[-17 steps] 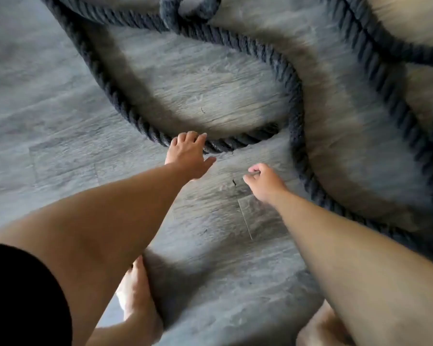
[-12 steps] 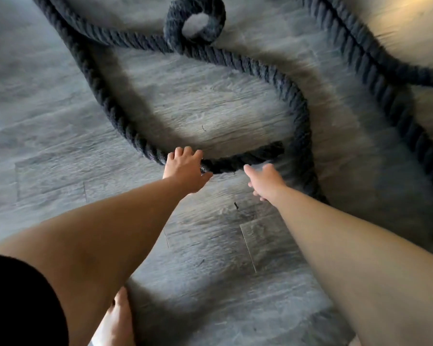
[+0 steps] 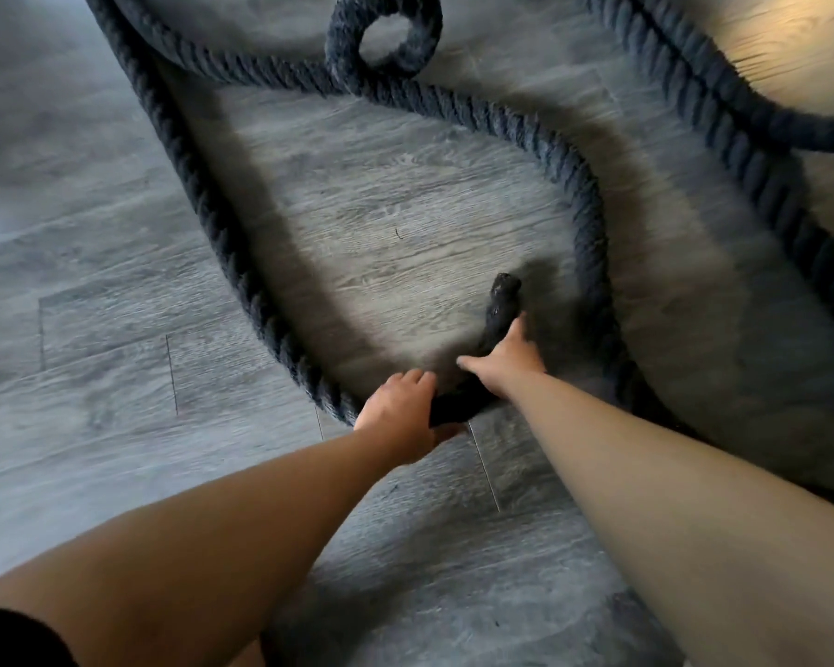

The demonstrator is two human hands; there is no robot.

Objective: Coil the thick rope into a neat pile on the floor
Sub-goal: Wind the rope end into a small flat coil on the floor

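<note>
Much of the rope [image 3: 222, 233] runs out of view: its strands leave past the top edge and the right edge, so its full length cannot be seen. The stretch between the two hands is dark and blurred, and its twist cannot be made out there. The lower right corner, beyond the right forearm, shows only a dark strip that may be more rope; this cannot be told. A black sleeve [image 3: 15, 637] is cut off at the bottom left corner.

The rope is thick, dark grey-blue, with a plain twisted lay. It lies loose on the grey wood-look floor [image 3: 92, 329], not piled. One strand sweeps from the top left down to the hands; another curves round from a small tight loop [image 3: 386, 36] near the top, down the right side of the open patch of floor. Two more strands cross the top right, beside a sunlit patch.

The left hand [image 3: 400, 416] is curled round the rope, fingers over it and thumb beneath. The right hand [image 3: 506, 363] grips the rope just beside it, nearer the end [image 3: 504, 291], which sticks up past the fingers, dark and blunt, inside the large curve.
</note>
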